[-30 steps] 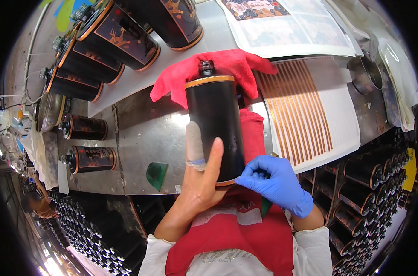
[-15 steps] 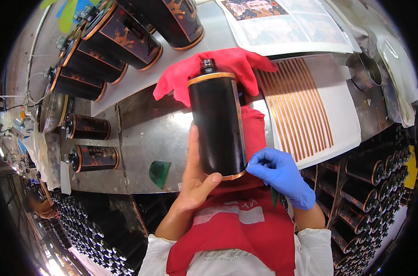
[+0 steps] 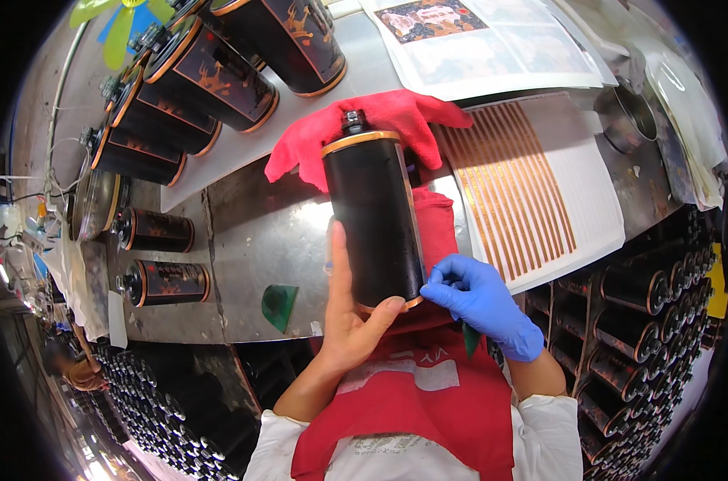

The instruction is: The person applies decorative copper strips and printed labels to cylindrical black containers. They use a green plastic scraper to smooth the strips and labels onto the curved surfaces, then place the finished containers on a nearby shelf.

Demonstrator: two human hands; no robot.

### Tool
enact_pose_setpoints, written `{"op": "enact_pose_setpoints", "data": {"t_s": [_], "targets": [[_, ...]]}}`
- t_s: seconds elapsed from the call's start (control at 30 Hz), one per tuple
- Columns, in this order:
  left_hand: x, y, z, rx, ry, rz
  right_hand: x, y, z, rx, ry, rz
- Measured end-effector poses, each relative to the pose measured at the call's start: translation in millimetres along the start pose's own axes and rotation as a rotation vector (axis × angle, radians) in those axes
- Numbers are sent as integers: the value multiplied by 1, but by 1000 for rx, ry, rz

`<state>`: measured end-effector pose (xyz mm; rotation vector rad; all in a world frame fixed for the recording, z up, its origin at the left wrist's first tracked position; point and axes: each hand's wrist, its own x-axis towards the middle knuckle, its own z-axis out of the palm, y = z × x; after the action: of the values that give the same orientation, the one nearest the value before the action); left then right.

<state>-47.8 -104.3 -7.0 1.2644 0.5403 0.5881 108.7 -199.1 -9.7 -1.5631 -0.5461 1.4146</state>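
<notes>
A black cylindrical bottle point(image 3: 370, 216) with a copper-coloured band round its shoulder leans in front of me, its neck on a red cloth point(image 3: 412, 116). My bare left hand point(image 3: 349, 321) supports its lower left side, thumb pressed on the bottom rim. There, a copper-coloured strip point(image 3: 413, 304) shows between that thumb and my right hand point(image 3: 483, 303), which wears a blue glove. The gloved thumb and forefinger pinch together at the strip's end; the exact contact is hidden. A green scraper point(image 3: 471, 340) pokes out below the glove.
Rows of copper strips lie on a white sheet point(image 3: 592, 200) at right. Another green scraper point(image 3: 279, 306) rests on the metal table point(image 3: 244, 264). Labelled bottles point(image 3: 212, 76) stand at far left, two smaller bottles point(image 3: 170, 282) nearer. Racks of bottles point(image 3: 620, 337) flank me below the table.
My left thumb has slid right along the bottom rim, nearer the glove. The gloved hand keeps its pinch at the rim. The whole view has shifted slightly.
</notes>
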Motion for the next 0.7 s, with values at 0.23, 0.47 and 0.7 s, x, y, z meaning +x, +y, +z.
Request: {"op": "enact_pose_setpoints", "data": {"t_s": [0.23, 0.47, 0.7], "targets": [[2, -1, 6, 76, 40, 53, 0, 2, -1, -2, -12, -20], [-1, 4, 3, -23, 23, -18, 1, 4, -4, -24, -29, -25], [5, 4, 4, 303, 32, 69, 13, 2, -26, 84, 87, -26]]}}
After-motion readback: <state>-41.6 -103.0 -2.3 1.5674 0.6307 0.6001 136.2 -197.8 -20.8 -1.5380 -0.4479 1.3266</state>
